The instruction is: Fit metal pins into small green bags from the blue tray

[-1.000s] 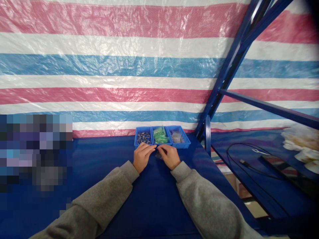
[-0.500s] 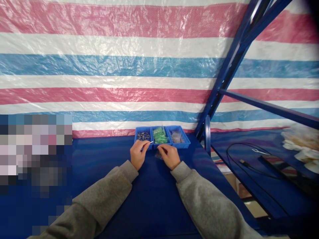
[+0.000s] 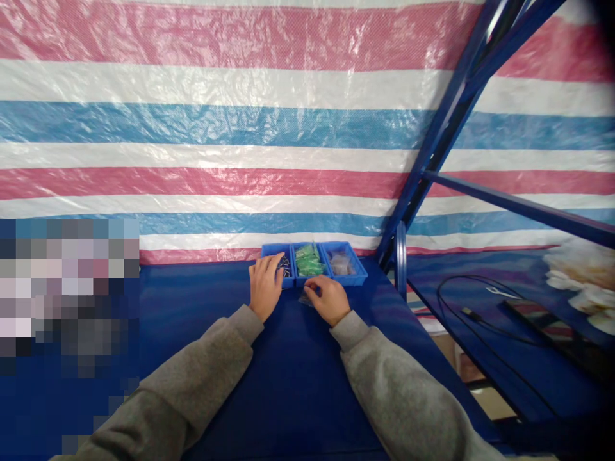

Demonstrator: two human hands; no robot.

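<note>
Three blue bins stand side by side at the back of the blue table. The left bin (image 3: 287, 282) contains small dark and silvery metal pieces, partly covered by my left hand (image 3: 265, 282), whose fingers are apart over it. Green packets (image 3: 309, 260) fill the middle bin. In the right bin (image 3: 356, 280) lie clear plastic bags (image 3: 341, 263). Just in front of the middle bin, my right hand (image 3: 327, 298) is closed in a pinch at a small clear plastic bag (image 3: 304, 299) by the tabletop.
A blue metal frame (image 3: 446, 128) rises at the right. Beyond it, a second surface bears a black cable (image 3: 485, 326), a dark flat object and crumpled plastic (image 3: 576, 275). Striped sheeting (image 3: 216, 121) hangs behind. The left side is pixelated.
My left hand has opened from its pinch on a small silvery piece and moved over the left bin; the piece no longer shows. My right hand has barely moved.
</note>
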